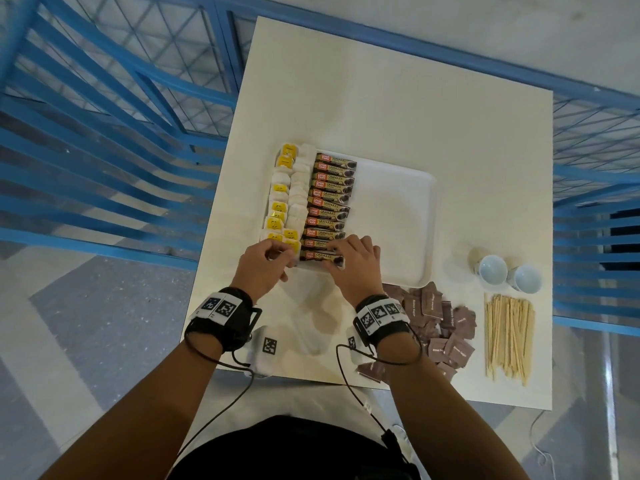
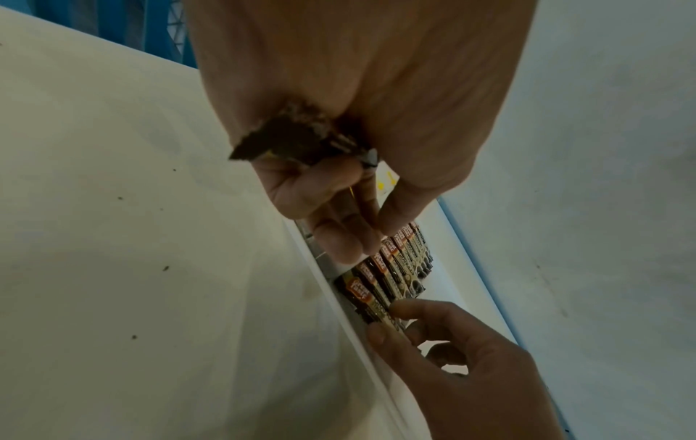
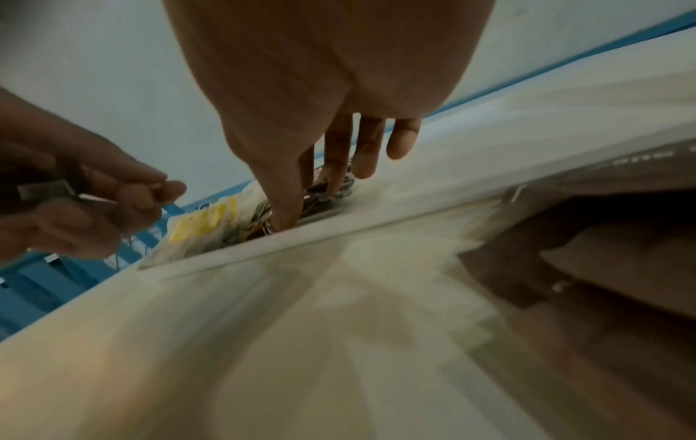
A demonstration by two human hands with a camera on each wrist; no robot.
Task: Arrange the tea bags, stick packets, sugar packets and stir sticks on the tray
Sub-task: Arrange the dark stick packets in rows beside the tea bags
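Centrally, the left grip [image 1: 266,265] clenches spare stick packets [image 2: 297,140] in its palm; the right grip [image 1: 356,261] pinches the nearest stick packet [image 1: 320,257] of the row on the tray [image 1: 398,216], just beside the tea bags [image 1: 287,188]. Sugar packets [image 1: 440,327] and stir sticks [image 1: 507,334] lie on the counter [image 1: 450,133], right of the tray.

- My head camera looks steeply down from above the tabletop [image 1: 450,133], taking in the whole tray [image 1: 430,202].
- The left wrist camera sits close behind my left grip [image 2: 414,119], facing along its fingers [image 2: 333,244].
- The right wrist camera rides low over the tabletop behind my right grip [image 3: 320,104].
- All three share the stick packets [image 1: 329,202] at the tray's near rim.
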